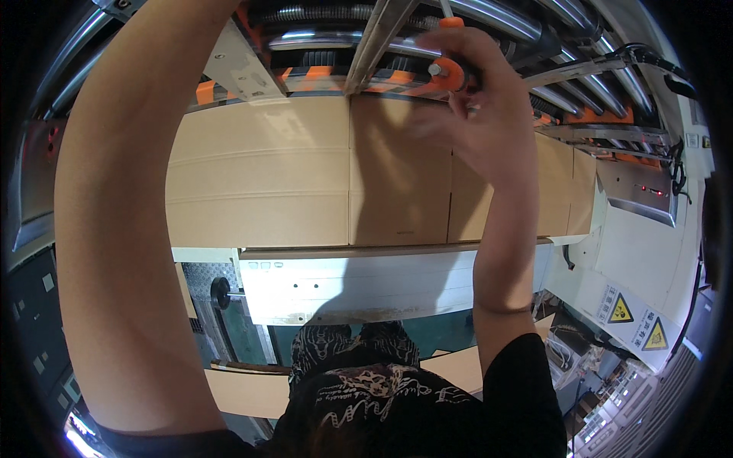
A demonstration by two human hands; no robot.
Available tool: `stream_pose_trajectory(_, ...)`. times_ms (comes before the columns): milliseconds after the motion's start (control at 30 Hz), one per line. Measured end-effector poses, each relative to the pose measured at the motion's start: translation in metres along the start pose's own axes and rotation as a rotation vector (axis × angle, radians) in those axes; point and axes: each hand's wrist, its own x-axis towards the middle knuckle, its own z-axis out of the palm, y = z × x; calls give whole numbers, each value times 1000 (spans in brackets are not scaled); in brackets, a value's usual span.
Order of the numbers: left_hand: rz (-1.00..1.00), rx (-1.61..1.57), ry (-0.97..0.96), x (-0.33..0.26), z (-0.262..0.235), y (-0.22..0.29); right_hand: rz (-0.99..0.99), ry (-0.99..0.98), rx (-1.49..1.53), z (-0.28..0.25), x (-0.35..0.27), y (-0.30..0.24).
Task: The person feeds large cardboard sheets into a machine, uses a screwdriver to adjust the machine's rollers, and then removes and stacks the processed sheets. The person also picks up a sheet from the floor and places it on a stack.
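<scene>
Up ahead of me I see a big machine with long shiny metal rollers (pixel 489 17). Close to my body is a white board (pixel 282 275), and a dark shadow (pixel 374 294) falls on it. Under it I can see a green floor (pixel 450 330). To my left is a dark grey panel (pixel 38 320) with small pale squares on it. To my right is a white machine side (pixel 641 259) with two yellow warning signs (pixel 620 309). Above that, little red lights (pixel 651 189) glow on a metal plate (pixel 626 183), near black wires (pixel 678 160). A bright light (pixel 76 435) shines low on my left. Low on my right, the big room (pixel 626 404) looks bright and crowded.
</scene>
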Motion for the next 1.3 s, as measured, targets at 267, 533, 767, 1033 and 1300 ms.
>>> stream_pose_trajectory(267, -21, -2, -15, 1, -2, 2, 169, 150, 882, 38, 5, 14)
stream_pose_trajectory(533, -45, 8, -46, 0, -1, 2, 111, 100, 1339, 49, 4, 38)
stream_pose_trajectory(767, -35, 43, -36, 1, -1, 3, 279, 256, 745, 42, 0, 17)
stream_pose_trajectory(1033, -54, 29, -64, 3, -2, 5, 465, 109, 54, 13, 2, 1)
stream_pose_trajectory(1300, -16, 2, -8, 2, 1, 1, 590, 27, 260, 2, 5, -21)
